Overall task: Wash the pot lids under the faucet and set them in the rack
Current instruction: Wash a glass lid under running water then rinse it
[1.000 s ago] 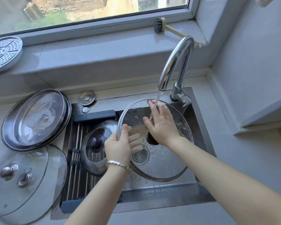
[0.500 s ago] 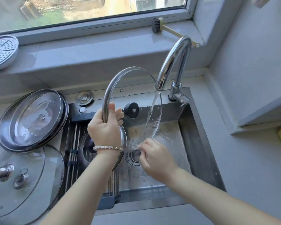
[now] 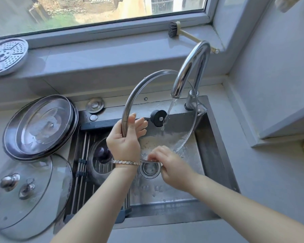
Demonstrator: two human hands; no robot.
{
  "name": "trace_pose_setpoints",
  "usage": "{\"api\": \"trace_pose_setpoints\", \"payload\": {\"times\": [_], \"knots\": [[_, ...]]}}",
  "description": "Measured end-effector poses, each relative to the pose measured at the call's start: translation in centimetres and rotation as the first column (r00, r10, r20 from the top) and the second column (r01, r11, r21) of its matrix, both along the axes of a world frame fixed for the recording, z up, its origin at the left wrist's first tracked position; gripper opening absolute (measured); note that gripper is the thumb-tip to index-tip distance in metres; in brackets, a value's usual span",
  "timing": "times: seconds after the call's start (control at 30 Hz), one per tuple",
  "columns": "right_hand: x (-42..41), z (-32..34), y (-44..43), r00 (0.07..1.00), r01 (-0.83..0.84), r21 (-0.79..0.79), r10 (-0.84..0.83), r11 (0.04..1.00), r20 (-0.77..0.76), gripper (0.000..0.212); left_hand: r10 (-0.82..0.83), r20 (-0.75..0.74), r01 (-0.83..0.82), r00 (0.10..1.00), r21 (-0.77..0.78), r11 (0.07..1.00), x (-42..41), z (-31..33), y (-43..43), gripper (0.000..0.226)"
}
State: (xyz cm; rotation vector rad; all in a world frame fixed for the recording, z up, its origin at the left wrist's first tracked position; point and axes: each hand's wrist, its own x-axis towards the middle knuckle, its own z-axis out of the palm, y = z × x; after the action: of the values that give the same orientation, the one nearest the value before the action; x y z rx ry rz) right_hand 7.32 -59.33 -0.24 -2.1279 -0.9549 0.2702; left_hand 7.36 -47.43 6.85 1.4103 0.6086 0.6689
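Note:
A large glass pot lid (image 3: 167, 95) with a steel rim and black knob stands nearly upright over the sink, under the running faucet (image 3: 191, 71). Water hits it near the knob. My left hand (image 3: 125, 139) holds the rim on its left side, thumb in front and fingers behind the glass. My right hand (image 3: 167, 163) pinches the rim at the bottom, above the drain. Another glass lid (image 3: 98, 165) with a dark knob lies on the roll-up rack (image 3: 81, 172) across the sink's left part.
Two glass lids (image 3: 28, 192) lie stacked on the counter at front left, with steel lids (image 3: 39, 127) behind them. A perforated steamer plate (image 3: 5, 55) and a dish brush (image 3: 175, 31) sit on the window sill. The sink basin (image 3: 211, 149) is wet.
The lid went from lying tilted low in the sink to standing upright under the stream. My left hand rose with the rim; my right hand moved from the glass face to the bottom rim.

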Motion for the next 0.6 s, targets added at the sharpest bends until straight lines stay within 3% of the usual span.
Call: {"api": "trace_pose_setpoints", "payload": {"times": [0.1, 0.2, 0.27, 0.37, 0.4, 0.47, 0.53, 0.6], "knots": [[1.5, -2.2, -2.4, 0.963, 0.177, -0.096, -0.152, 0.980, 0.221, 0.040, 0.031, 0.018, -0.032, 0.999, 0.037, 0.999, -0.1, -0.2, 0.4, 0.011], [1.8, -2.6, -2.6, 0.911, 0.324, -0.107, -0.280, 0.940, 0.303, 0.038, 0.066, -0.019, -0.066, 0.998, 0.008, 0.998, 0.0, -0.4, 0.0, 0.014], [0.6, -1.7, -0.6, 0.943, 0.252, -0.067, -0.229, 0.965, 0.243, 0.033, 0.066, -0.047, -0.066, 0.997, -0.003, 0.998, 0.0, -0.6, -0.6, 0.015], [-1.3, -0.1, 1.5, 0.998, 0.061, -0.004, -0.061, 0.998, -0.021, 0.031, 0.028, -0.060, -0.028, 0.998, -0.014, 1.000, 0.0, -0.8, -0.7, 0.015], [-1.3, -0.2, 1.1, 0.998, 0.033, 0.003, -0.033, 0.999, -0.045, 0.035, 0.020, -0.056, -0.020, 0.998, -0.003, 1.000, -0.1, -0.8, -0.5, 0.015], [-0.5, -1.9, -0.8, 0.993, 0.045, -0.017, -0.043, 0.999, 0.108, 0.039, 0.029, -0.048, -0.028, 0.998, 0.026, 0.999, -0.2, -0.5, 0.0, 0.015], [0.9, -4.0, -3.1, 0.959, 0.200, -0.013, -0.193, 0.980, 0.205, 0.040, 0.050, -0.091, -0.046, 0.995, 0.037, 0.998, -0.1, -0.4, 0.5, 0.017], [2.1, -4.8, -4.3, 0.877, 0.471, 0.008, -0.469, 0.882, 0.104, 0.041, 0.062, -0.199, -0.062, 0.978, 0.008, 0.998, 0.2, -0.4, 1.0, 0.020]]}}
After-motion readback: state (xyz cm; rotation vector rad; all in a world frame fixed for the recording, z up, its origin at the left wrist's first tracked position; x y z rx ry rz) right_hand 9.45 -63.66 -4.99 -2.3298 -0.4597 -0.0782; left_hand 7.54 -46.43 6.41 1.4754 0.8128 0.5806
